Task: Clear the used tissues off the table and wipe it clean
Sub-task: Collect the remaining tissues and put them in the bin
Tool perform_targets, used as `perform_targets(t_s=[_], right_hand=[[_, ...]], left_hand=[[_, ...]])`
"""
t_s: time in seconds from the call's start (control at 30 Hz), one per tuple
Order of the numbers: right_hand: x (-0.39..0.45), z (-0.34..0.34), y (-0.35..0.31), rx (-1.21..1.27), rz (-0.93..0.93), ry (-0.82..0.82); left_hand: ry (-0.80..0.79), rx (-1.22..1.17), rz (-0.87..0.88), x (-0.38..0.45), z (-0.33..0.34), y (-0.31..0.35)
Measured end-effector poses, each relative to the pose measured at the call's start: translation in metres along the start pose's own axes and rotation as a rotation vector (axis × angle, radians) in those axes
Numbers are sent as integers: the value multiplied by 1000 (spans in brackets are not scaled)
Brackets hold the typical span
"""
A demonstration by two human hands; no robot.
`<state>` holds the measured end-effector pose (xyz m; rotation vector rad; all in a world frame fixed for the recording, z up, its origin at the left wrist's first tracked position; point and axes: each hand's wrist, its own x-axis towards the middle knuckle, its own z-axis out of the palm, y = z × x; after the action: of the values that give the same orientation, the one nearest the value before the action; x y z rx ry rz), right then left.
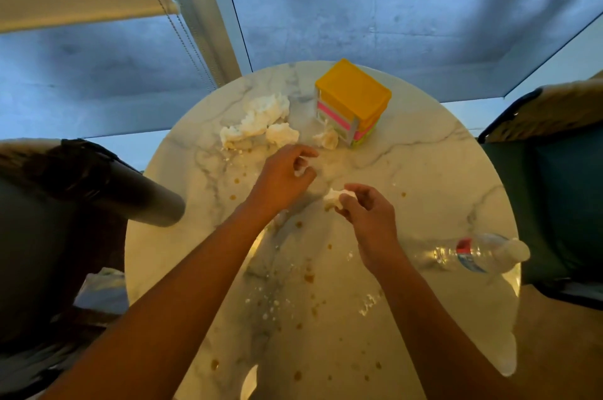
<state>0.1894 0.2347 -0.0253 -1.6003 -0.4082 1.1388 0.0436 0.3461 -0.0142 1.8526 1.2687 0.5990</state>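
The right hand (365, 213) has a grip on a small tissue bit (332, 195); the left hand (287, 174) pinches another scrap (301, 168). More used tissues (257, 122) sit farther back on the bench (440, 171). Tiny bits could tear and drop.

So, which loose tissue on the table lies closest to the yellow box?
The small crumpled tissue, right beside the yellow box's near corner. The bigger pile lies farther left; neither hand touches it.

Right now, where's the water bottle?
The water bottle lies on its side near the table's right edge, right of the right hand.
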Motion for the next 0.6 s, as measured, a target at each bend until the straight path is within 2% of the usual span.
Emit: perform_targets(t_s=[0.17, 0.3, 0.47, 0.6], right_hand=[[-6, -20, -1, 81, 28, 85], [-12, -35, 3, 109, 43, 113], [-16, -52, 6, 120, 55, 73], [-13, -63, 3, 107, 48, 43]], left_hand=[[-38, 299, 74, 71, 45, -3], [-26, 484, 18, 88, 71, -9], [43, 437, -2, 86, 75, -18], [174, 241, -23, 56, 73, -9]])
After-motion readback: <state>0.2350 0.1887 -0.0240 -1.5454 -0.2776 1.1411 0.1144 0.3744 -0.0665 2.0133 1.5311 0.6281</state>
